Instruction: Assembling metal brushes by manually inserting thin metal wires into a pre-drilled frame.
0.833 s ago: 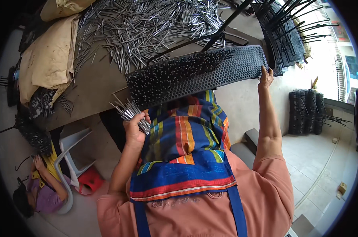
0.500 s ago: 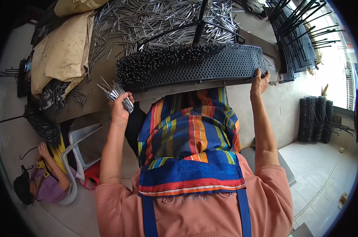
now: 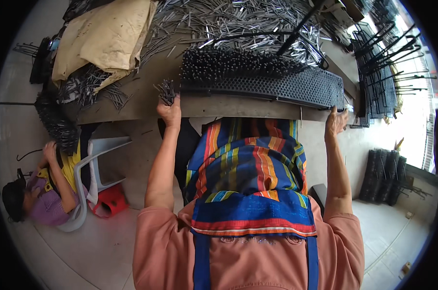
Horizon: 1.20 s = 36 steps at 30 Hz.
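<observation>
Head view: since the earliest frame the tray (image 3: 303, 86) has shifted back off the near edge, so a bare strip of bench (image 3: 240, 104) now shows in front of it; it overlapped the lap before. Left grip (image 3: 169, 113) went from below the tray's left end to just beside it. Right grip (image 3: 336, 122) still at the tray's right end.

Left grip clenched around a bundle of thin metal rods (image 3: 166, 88), tips poking up past the fist. Tray starts right next to this grip, on its right, and runs across to the other one; touching or not on the left, can't tell. Right grip released, fingers loosely spread, fingertips at the near right corner of the tray.

Tray: black, full of holes. Dark rods (image 3: 238, 65) stand packed in the part closer to the left grip; holes closer to the right grip bare. Black bar (image 3: 298, 31) slants up beyond the tray, between the two grips.

Beyond left grip, up and right: big heap of loose rods (image 3: 238, 19). Up and left of it: tan sheet (image 3: 105, 38), smaller rod pile (image 3: 86, 84) at its near edge. Beyond right grip: black racks (image 3: 388, 63). Striped apron (image 3: 255, 164) below, between both grips. Far down-left of left grip: seated person (image 3: 52, 203), pale chair (image 3: 78, 217), red object (image 3: 113, 200).
</observation>
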Available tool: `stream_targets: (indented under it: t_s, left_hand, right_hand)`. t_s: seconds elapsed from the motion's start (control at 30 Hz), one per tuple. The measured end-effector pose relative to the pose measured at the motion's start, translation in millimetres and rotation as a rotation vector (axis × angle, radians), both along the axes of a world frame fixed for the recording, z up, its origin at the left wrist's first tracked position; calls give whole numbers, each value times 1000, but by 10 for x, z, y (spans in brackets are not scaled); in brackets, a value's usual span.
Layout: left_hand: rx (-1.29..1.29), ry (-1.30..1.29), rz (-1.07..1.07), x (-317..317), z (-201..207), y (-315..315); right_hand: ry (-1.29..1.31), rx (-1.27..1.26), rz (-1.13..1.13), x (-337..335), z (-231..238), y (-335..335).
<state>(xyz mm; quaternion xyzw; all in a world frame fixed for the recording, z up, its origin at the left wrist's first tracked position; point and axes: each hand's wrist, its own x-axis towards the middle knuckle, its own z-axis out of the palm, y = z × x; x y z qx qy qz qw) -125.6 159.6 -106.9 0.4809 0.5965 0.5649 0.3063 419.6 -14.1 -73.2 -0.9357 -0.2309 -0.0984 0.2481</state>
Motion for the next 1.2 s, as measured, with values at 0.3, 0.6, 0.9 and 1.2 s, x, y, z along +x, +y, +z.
stream_targets:
  t_s: [0.3,0.6,0.9,1.2]
  left_hand:
    - [-678,-915,-731,994,1168,-1249]
    - [-902,-793,-1237,1283,1262,-1450]
    - [-800,-842,-944,1549,1127,-1159]
    - [-773,-673,-805,1685,889,-1058]
  right_hand:
    - [655,334,1334,-2147,1199,716]
    - [1553,27,1641,-2274,954,463]
    - [1742,296,768,-1890,704,197]
    - [1629,401,622,-2007,593,243]
